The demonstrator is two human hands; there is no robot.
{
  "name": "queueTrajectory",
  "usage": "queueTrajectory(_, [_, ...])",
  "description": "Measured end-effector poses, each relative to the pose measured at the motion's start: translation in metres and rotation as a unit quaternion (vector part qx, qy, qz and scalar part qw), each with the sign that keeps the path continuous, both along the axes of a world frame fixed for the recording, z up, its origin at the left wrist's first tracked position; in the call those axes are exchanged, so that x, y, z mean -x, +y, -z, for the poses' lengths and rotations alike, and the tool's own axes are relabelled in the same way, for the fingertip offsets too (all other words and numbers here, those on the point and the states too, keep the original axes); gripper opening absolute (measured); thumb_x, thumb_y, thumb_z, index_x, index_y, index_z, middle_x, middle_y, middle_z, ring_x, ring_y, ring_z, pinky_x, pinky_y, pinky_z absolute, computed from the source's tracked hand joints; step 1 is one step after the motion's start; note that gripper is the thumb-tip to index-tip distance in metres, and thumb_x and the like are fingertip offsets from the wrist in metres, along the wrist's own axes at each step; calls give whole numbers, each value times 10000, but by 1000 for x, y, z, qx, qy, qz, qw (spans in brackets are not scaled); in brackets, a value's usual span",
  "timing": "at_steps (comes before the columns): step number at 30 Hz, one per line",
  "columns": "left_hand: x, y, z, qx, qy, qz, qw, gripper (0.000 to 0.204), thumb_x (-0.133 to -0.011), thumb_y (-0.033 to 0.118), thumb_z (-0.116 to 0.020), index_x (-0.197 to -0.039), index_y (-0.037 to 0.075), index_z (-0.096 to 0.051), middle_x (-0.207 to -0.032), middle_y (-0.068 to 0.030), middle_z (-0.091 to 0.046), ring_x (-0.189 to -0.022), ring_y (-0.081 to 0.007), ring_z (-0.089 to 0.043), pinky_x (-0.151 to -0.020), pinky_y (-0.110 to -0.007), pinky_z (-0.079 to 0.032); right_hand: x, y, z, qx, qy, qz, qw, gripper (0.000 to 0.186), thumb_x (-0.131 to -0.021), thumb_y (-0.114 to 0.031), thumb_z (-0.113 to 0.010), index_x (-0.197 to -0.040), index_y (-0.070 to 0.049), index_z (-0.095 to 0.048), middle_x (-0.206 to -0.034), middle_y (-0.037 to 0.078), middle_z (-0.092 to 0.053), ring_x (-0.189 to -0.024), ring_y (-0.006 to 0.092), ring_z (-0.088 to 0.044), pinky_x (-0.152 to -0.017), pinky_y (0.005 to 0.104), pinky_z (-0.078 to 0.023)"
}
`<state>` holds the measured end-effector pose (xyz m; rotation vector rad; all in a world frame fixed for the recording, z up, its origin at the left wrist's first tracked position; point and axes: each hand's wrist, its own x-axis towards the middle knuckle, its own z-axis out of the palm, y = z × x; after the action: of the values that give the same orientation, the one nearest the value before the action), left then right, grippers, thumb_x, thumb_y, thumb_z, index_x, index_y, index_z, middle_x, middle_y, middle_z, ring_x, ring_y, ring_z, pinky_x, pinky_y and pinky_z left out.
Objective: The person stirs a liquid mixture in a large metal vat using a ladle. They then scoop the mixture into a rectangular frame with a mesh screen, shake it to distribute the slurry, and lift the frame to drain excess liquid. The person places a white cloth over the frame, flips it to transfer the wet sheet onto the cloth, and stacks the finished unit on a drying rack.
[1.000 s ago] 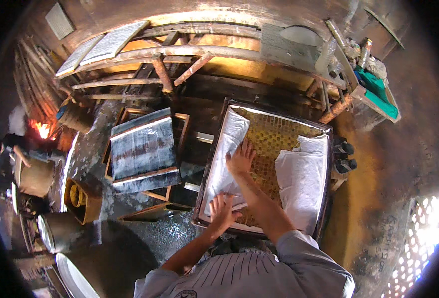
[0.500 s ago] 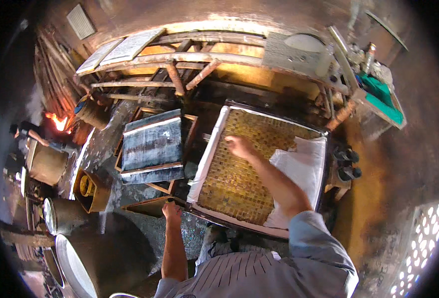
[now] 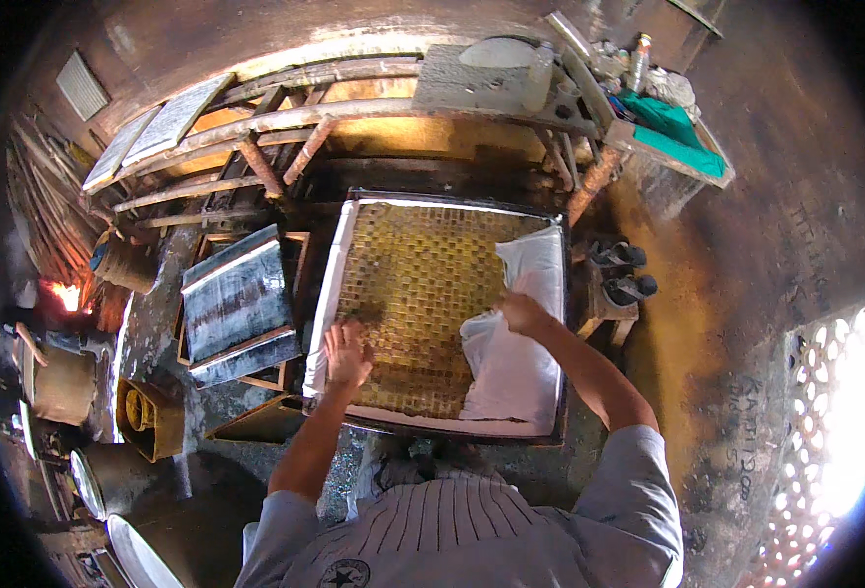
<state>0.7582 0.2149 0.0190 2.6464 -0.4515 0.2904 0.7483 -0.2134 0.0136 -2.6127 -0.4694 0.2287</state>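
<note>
Cloth (image 3: 521,382), white and rumpled, lies folded along the right side of the dark-rimmed frame (image 3: 472,438) before you, hiding that part of the woven surface (image 3: 423,265). Your right hand (image 3: 527,314) is at the cloth's inner edge with its fingers curled; its fingertips are hard to make out, so I cannot tell whether that grip is clenched on the fabric. Your left hand (image 3: 348,355) is at the frame's left side, over the woven surface's edge, its grip released, fingers spread and palm hidden.

To the left, a grey-blue panel (image 3: 237,302) covers most of the wooden rack (image 3: 299,263) under it. Sandals (image 3: 624,269) sit on a stool (image 3: 601,312) to the right. Beyond the frame, the log counter (image 3: 364,110) carries pale boards (image 3: 178,118) at its left end. At far left, the dim figure (image 3: 29,341) near the fire (image 3: 63,294) seems to be a co-worker, largely lost in shadow. Your shirt (image 3: 452,534) is cut off by the lower edge.
</note>
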Motion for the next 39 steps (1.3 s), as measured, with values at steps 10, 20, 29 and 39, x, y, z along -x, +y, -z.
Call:
queueTrajectory(10, [-22, 8, -51, 232, 134, -223, 937, 511, -621, 86, -750, -1068, 17, -512, -961, -158, -578, -915, -301, -568, -770, -416, -473, 364, -61, 130, -505, -127, 793, 316, 237, -887, -185, -555, -1082, -61, -606, -939, 70, -625, -757, 197, -607, -625, 359, -513])
queueTrajectory(20, [-101, -127, -312, 160, 297, 184, 923, 288, -733, 197, -693, -898, -19, -596, -810, -115, -633, -785, -185, -586, -676, -352, -453, 288, -32, -54, -331, 65, 530, 778, 433, -916, -301, -577, -1238, -23, -499, -1020, 137, -624, -642, 243, -648, -559, 375, -547])
queueTrajectory(29, [-87, 150, -402, 339, 159, 162, 913, 525, -807, 248, -713, -1227, -23, -552, -1041, -63, -643, -969, -137, -574, -856, -261, -421, 158, 155, -227, -649, 3, 360, 670, 601, -845, -165, -605, -1390, -43, -384, -1249, 132, -552, -1067, 259, -590, -852, 407, -513])
queueTrajectory(39, [-63, 509, -311, -22, -58, -206, 977, 342, -818, 154, -644, -1153, 96, -609, -885, -240, -660, -830, -369, -666, -726, -423, -533, -58, 478, -155, -476, -98, 105, 867, 582, -855, -1, -620, -1383, -14, -376, -1288, 143, -515, -1134, 244, -537, -883, 386, -495])
